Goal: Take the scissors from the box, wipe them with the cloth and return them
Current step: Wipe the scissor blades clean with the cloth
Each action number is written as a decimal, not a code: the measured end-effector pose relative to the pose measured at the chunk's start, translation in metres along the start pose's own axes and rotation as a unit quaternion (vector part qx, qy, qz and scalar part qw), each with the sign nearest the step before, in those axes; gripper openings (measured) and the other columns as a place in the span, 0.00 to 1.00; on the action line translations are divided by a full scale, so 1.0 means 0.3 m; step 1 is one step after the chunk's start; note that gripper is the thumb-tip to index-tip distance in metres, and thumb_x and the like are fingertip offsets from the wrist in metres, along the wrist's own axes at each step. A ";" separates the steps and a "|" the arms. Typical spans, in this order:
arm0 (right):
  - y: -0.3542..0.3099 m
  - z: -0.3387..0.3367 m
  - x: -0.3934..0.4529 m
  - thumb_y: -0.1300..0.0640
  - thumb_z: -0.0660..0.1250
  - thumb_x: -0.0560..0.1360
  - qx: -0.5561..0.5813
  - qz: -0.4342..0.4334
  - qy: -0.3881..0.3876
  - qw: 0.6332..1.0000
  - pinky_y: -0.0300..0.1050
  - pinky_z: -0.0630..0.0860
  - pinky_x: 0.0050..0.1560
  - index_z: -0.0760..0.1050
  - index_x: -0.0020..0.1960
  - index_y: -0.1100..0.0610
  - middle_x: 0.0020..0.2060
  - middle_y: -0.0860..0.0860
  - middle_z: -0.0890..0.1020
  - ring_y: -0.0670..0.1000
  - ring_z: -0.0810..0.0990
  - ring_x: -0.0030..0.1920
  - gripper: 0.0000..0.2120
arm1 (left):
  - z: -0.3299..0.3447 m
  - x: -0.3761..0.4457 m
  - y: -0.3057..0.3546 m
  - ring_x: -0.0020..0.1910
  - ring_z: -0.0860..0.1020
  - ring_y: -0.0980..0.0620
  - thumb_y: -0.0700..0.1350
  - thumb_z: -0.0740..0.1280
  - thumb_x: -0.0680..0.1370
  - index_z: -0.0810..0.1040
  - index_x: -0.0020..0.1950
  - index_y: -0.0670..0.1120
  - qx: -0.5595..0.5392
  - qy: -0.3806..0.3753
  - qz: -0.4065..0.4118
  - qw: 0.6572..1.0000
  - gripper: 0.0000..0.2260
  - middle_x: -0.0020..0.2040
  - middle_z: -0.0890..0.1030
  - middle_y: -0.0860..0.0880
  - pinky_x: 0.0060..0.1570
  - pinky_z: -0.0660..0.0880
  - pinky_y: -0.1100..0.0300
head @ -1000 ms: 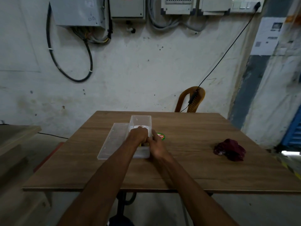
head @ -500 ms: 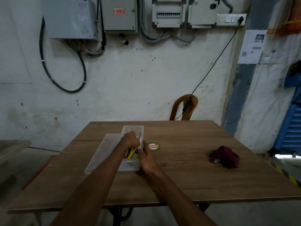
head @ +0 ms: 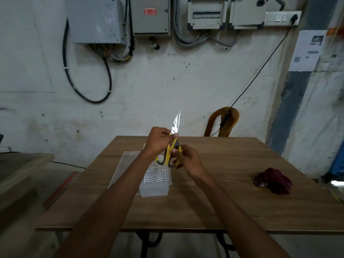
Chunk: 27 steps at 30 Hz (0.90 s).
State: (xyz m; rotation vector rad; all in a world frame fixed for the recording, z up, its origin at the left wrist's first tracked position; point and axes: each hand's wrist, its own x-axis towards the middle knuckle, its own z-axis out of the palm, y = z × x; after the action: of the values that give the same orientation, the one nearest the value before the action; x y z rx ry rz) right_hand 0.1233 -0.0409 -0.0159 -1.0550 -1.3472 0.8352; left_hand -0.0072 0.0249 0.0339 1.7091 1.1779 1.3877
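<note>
Both hands were up over the counter point(head: 223, 202), and the scissors point(head: 174, 140) were out of the box point(head: 155, 189), held in the air with the blades pointing up toward the wall. The left hand point(head: 158, 141) had its fingers curled round the scissors just below the blades, where the yellow handles began. The right hand point(head: 188, 161) pinched the lower handle loops, fingers tucked in among the yellow and black. The blades themselves were pressed together, bright against the wall.

Directly beneath the hands sat the clear plastic box, open, a pale wavy-lined sheet showing on its floor, and its lid point(head: 126, 168) lay flat just beside it on the left. Both forearms crossed in front of the box and hid part of its near and far walls. Well apart on the right lay the dark red cloth point(head: 272, 180), crumpled on the wood, nobody touching it.

The counter was a brown wood-grain top on dark metal legs. Behind it stood an orange-brown plastic chair point(head: 222, 123) with a black cable point(head: 260, 66) running down to it from a wall socket. The wall was scuffed white plaster, hung with grey electrical boxes point(head: 96, 19) and looping cables, and a printed notice point(head: 307, 50) was stuck at the right.
</note>
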 end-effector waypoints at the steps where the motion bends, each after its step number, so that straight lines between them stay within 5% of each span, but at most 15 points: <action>1: -0.013 -0.018 0.011 0.60 0.68 0.80 0.018 -0.007 -0.003 1.000 0.47 0.75 0.33 0.79 0.50 0.64 0.36 0.63 0.82 0.52 0.80 0.31 0.06 | 0.013 -0.012 0.024 0.28 0.76 0.54 0.43 0.77 0.74 0.82 0.40 0.36 -0.038 -0.013 0.004 0.999 0.10 0.30 0.80 0.43 0.36 0.73 0.60; 5: -0.059 -0.090 0.015 0.64 0.70 0.77 0.041 -0.040 0.033 0.998 0.43 0.75 0.32 0.82 0.48 0.67 0.30 0.60 0.81 0.51 0.78 0.28 0.05 | 0.051 -0.044 0.090 0.38 0.82 0.49 0.43 0.75 0.75 0.83 0.52 0.37 -0.127 -0.066 0.008 0.990 0.11 0.41 0.85 0.40 0.45 0.80 0.55; 9: -0.069 -0.134 0.005 0.66 0.69 0.77 0.098 -0.045 0.071 0.992 0.41 0.71 0.28 0.81 0.52 0.69 0.29 0.59 0.78 0.47 0.75 0.25 0.07 | 0.086 -0.090 0.039 0.37 0.81 0.50 0.42 0.73 0.76 0.82 0.49 0.40 -0.191 -0.086 -0.012 0.978 0.07 0.40 0.84 0.44 0.41 0.77 0.56; 16: -0.036 -0.158 -0.011 0.65 0.70 0.77 0.094 -0.042 0.093 0.990 0.39 0.72 0.29 0.81 0.52 0.67 0.26 0.52 0.78 0.45 0.74 0.25 0.06 | 0.206 -0.170 -0.006 0.36 0.82 0.47 0.40 0.74 0.73 0.81 0.48 0.41 -0.381 0.022 -0.064 0.922 0.07 0.41 0.85 0.42 0.38 0.79 0.56; 21: -0.039 -0.182 -0.019 0.64 0.70 0.77 0.081 -0.052 0.090 0.991 0.40 0.73 0.30 0.82 0.52 0.64 0.29 0.56 0.79 0.47 0.75 0.27 0.06 | 0.261 -0.181 -0.007 0.39 0.83 0.45 0.38 0.71 0.75 0.81 0.51 0.40 -0.464 0.031 -0.089 0.881 0.06 0.45 0.85 0.41 0.39 0.81 0.53; 24: -0.037 -0.206 -0.017 0.64 0.70 0.77 0.050 -0.063 0.087 0.993 0.40 0.73 0.30 0.82 0.50 0.64 0.29 0.55 0.79 0.46 0.75 0.27 0.04 | 0.271 -0.185 -0.028 0.43 0.83 0.42 0.39 0.70 0.77 0.80 0.57 0.37 -0.435 0.011 -0.063 0.898 0.11 0.49 0.85 0.39 0.41 0.81 0.51; 27: -0.028 -0.219 -0.018 0.62 0.72 0.75 -0.022 -0.094 0.112 0.989 0.46 0.77 0.35 0.83 0.47 0.59 0.33 0.54 0.84 0.49 0.80 0.32 0.02 | 0.283 -0.183 -0.042 0.50 0.84 0.49 0.42 0.70 0.79 0.80 0.60 0.45 -0.250 0.019 0.028 0.968 0.10 0.51 0.86 0.48 0.49 0.81 0.55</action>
State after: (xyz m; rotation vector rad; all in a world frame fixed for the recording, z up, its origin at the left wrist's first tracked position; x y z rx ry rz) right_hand 0.1870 -0.0562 -0.0052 -1.0055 -1.2562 0.5327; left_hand 0.0695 -0.0152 -0.0198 1.3674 0.7167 1.5922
